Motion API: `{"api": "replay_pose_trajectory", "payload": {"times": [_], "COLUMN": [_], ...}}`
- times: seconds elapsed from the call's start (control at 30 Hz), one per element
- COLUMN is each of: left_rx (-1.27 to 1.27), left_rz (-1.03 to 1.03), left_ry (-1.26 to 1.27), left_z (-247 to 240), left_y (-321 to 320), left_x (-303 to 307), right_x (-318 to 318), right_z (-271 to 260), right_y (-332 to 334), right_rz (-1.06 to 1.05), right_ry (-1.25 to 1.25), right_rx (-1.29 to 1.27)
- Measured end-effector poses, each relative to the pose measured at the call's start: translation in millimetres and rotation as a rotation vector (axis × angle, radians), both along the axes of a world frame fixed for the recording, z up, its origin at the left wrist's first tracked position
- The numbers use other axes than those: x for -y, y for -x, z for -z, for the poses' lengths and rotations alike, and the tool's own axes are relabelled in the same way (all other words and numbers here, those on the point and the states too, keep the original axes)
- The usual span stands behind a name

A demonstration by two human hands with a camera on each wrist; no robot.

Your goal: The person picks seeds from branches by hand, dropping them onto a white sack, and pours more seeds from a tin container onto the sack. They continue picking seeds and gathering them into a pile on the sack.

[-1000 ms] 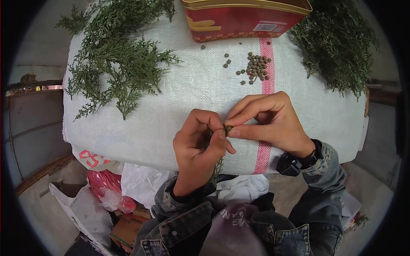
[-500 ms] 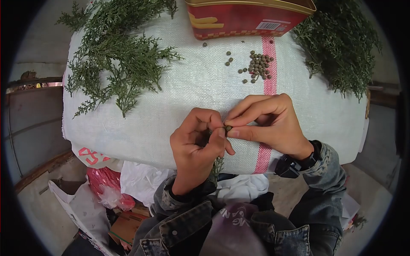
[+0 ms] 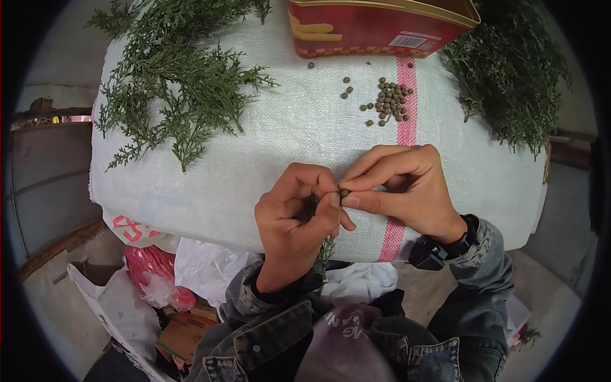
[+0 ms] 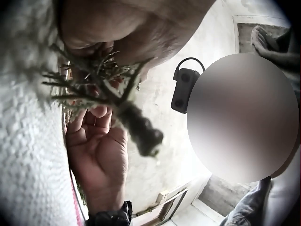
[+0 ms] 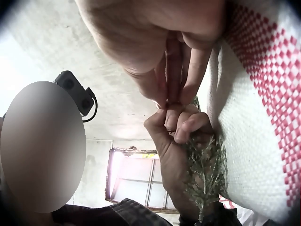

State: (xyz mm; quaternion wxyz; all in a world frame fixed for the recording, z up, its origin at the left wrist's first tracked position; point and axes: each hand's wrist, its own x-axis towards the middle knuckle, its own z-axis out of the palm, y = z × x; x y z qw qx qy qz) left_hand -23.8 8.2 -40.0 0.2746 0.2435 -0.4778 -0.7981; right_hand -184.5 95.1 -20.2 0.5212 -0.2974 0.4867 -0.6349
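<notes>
Both hands meet low over the white woven sack surface [image 3: 210,204] in the head view. My left hand [image 3: 293,216] grips a green conifer sprig [image 5: 204,176], whose leafy end hangs below the palm in the right wrist view. Its woody stem and side twigs show large and blurred in the left wrist view. My right hand [image 3: 414,188] pinches a small round brown-green berry [image 3: 344,192] between thumb and fingers, right at the left fingertips. Ahead of the hands lies a loose pile of similar berries [image 3: 390,100], beside and partly over the pink stripe.
A red biscuit tin [image 3: 356,35] with a gold rim stands at the back. Cut conifer branches [image 3: 191,83] lie at the left, and a thicker bunch of branches [image 3: 509,83] at the right. Below the front edge are a red plastic bag [image 3: 153,274] and white cloth [image 3: 210,267].
The head view has shifted slightly, so the tin and pile appear a little further right. Both hands keep nearly the same pose, with the berry still pinched between them.
</notes>
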Motion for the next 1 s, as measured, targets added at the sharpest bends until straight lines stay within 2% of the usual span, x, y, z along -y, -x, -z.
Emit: {"api": "replay_pose_trajectory", "payload": {"times": [0.3,0.43,0.57,0.63,0.73,0.77,0.83,0.87,0.97,1.0], "left_rx": [-0.019,-0.078,-0.141,-0.075,-0.057,-0.068,-0.088,-0.097,-0.113,-0.135], "left_rz": [-0.007,-0.020,-0.060,-0.101,-0.134,-0.154,-0.175,-0.167,-0.163,-0.174], "left_ry": [-0.041,-0.023,0.049,0.087,0.075,0.037,0.004,0.001,0.004,-0.014], "left_z": [-3.3,-0.7,1.6,1.4,0.9,0.7,1.2,2.1,4.9,6.0], "left_y": [2.0,1.5,-2.5,-2.7,-4.1,-3.4,-3.1,-3.5,-5.4,-5.1], "left_x": [-1.7,-0.2,5.6,2.9,0.6,-0.7,-3.9,-4.7,-1.8,-0.6], "right_x": [-1.1,5.3,25.2,37.6,71.7,84.7,114.9,129.5,166.1,169.5], "right_z": [1.0,-3.6,-37.2,-58.2,-91.8,-91.5,-81.7,-78.7,-75.0,-75.6], "right_y": [-1.3,0.6,-0.4,-8.0,-16.4,-18.3,-22.1,-23.1,-29.9,-32.1], "right_rz": [-0.001,-0.069,-0.092,-0.084,-0.224,-0.216,0.037,0.039,0.389,0.387], "right_ry": [0.002,-0.001,-0.085,-0.119,-0.262,-0.260,0.077,0.088,0.413,0.420], "right_rx": [0.036,0.019,-0.061,-0.078,-0.713,-0.724,-1.316,-1.326,-1.626,-1.628]}}
